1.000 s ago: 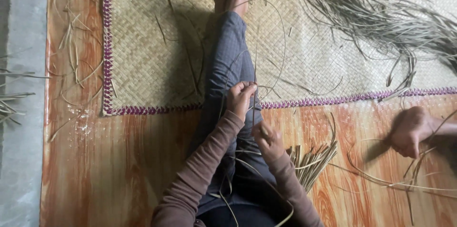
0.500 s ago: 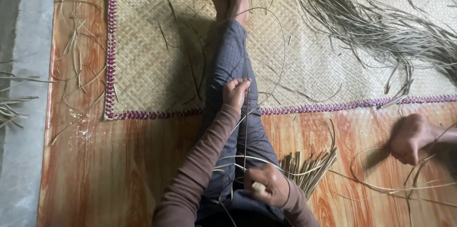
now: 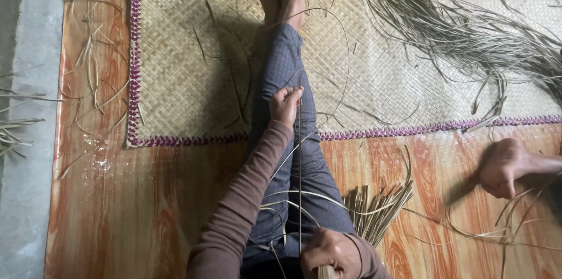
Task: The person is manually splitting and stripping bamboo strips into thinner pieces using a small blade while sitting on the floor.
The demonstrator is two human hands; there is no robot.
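I sit on the floor with my legs point(image 3: 287, 74) stretched out over a woven straw mat point(image 3: 181, 74). My left hand point(image 3: 285, 103) is closed on the far end of a thin reed strip point(image 3: 300, 179) above my knee. Near my lap, my right hand point(image 3: 331, 252) grips the near end of that strip together with a pale wooden handle. The strip runs taut and straight between both hands. Loose curled strips lie across my thighs.
A cut bundle of reeds point(image 3: 377, 206) lies by my right thigh. A big pile of long reeds point(image 3: 462, 27) spreads over the mat's far right. Another person's foot point(image 3: 506, 168) rests at the right on the orange patterned floor point(image 3: 146, 209). Stray reeds litter the left.
My right hand has drawn back from beside the left hand towards my lap, pulling the strip out long and taut. My left hand stays above the knee.
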